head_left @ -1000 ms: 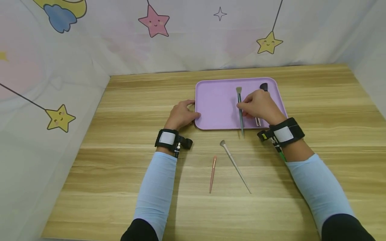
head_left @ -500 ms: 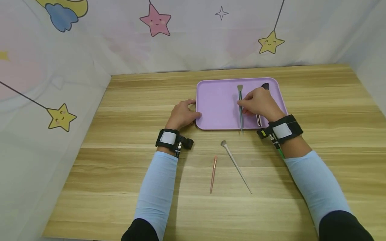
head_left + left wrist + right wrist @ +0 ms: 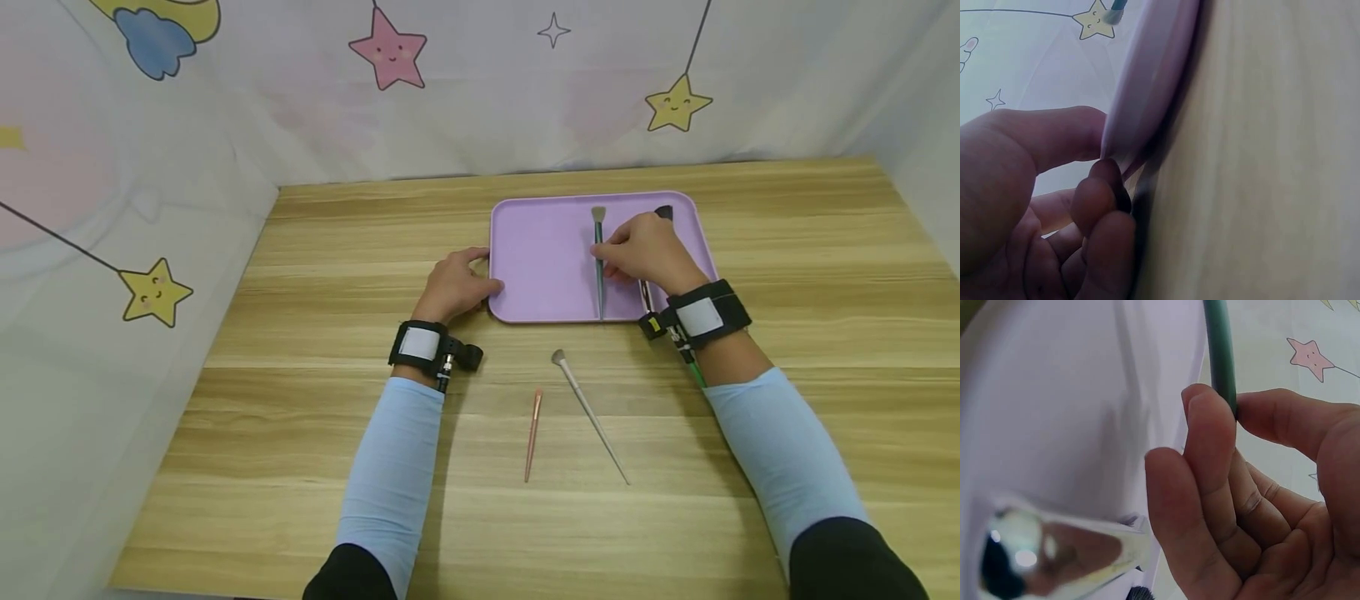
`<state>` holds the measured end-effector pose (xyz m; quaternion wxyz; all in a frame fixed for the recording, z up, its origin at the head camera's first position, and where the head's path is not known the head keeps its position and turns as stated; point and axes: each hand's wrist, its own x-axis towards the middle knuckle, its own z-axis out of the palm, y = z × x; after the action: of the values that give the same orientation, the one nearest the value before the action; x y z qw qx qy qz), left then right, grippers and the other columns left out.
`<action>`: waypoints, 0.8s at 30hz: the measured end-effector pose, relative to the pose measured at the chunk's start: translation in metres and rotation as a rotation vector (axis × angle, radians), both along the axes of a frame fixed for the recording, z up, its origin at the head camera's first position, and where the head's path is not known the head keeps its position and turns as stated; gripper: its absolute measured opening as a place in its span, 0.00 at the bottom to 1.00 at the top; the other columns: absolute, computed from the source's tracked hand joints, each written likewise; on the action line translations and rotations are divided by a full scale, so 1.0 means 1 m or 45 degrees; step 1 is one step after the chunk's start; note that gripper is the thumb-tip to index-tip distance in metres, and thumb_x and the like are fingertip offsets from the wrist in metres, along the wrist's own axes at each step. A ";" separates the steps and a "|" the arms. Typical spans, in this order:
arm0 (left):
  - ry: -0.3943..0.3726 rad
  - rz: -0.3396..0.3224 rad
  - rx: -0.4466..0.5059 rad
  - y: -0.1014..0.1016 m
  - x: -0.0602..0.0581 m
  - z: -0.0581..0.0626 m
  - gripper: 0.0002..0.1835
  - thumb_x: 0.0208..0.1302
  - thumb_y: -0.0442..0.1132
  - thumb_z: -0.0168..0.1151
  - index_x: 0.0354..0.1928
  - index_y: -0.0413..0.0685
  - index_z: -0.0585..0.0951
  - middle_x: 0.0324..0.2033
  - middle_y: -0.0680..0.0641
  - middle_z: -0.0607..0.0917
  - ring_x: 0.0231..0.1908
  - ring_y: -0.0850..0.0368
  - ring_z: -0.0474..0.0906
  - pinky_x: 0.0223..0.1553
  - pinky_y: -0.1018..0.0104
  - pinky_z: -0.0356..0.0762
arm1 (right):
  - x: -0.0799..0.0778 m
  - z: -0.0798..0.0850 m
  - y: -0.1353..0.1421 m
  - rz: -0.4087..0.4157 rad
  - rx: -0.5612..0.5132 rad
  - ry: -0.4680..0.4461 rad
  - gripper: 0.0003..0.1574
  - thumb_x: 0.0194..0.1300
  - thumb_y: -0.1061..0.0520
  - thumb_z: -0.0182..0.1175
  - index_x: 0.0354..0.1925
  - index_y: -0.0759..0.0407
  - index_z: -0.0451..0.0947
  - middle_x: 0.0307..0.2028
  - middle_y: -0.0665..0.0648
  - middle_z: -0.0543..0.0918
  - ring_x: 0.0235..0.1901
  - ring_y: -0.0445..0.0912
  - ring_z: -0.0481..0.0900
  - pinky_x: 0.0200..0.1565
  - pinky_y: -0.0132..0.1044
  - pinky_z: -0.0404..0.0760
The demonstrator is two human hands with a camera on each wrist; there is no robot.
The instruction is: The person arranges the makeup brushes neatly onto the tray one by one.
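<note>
In the head view a purple tray [image 3: 540, 258] lies toward the back of the table. My left hand [image 3: 453, 287] holds its left edge, the thumb and fingertips pinching the rim [image 3: 1110, 140] in the left wrist view. Over the tray, my right hand [image 3: 645, 250] pinches a green-handled makeup brush [image 3: 599, 287] between thumb and fingers, its pale bristles pointing away. Its handle shows between the fingertips in the right wrist view. A black-bristled makeup brush [image 3: 663, 212] with a shiny handle lies on the tray's right side, partly hidden beneath the right hand.
On the wooden table [image 3: 300, 400] in front of the tray lie a short pink brush [image 3: 533, 437] and a longer white-handled brush [image 3: 588, 412]. A white curtain [image 3: 465, 125] printed with stars hangs behind the table.
My right hand has moved slightly away from me with the green-handled makeup brush, whose lower end now sits near the tray's front rim. The left hand keeps its place on the tray.
</note>
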<state>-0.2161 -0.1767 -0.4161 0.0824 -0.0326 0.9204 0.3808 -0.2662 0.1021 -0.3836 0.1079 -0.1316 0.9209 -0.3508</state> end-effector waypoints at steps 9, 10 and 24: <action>-0.008 0.008 0.022 0.000 0.000 0.001 0.34 0.51 0.47 0.65 0.63 0.55 0.69 0.18 0.48 0.80 0.16 0.56 0.76 0.17 0.65 0.71 | -0.004 -0.001 -0.002 -0.009 -0.031 -0.023 0.20 0.59 0.47 0.62 0.34 0.65 0.83 0.20 0.57 0.83 0.22 0.48 0.81 0.23 0.38 0.80; -0.008 0.008 0.021 0.001 0.001 0.001 0.34 0.51 0.47 0.65 0.63 0.56 0.69 0.17 0.48 0.81 0.16 0.56 0.76 0.17 0.65 0.71 | -0.004 -0.001 -0.002 -0.010 -0.033 -0.027 0.20 0.59 0.47 0.62 0.34 0.65 0.83 0.20 0.57 0.83 0.22 0.48 0.81 0.22 0.38 0.80; 0.013 -0.002 0.005 0.000 0.001 0.001 0.34 0.51 0.47 0.65 0.63 0.56 0.70 0.18 0.48 0.80 0.16 0.56 0.76 0.17 0.65 0.70 | -0.001 -0.009 -0.011 0.039 0.178 0.072 0.19 0.53 0.49 0.66 0.34 0.64 0.81 0.15 0.54 0.81 0.17 0.44 0.78 0.24 0.38 0.73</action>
<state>-0.2156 -0.1763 -0.4154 0.0782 -0.0299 0.9200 0.3829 -0.2675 0.0914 -0.3930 0.0962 -0.1477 0.9436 -0.2802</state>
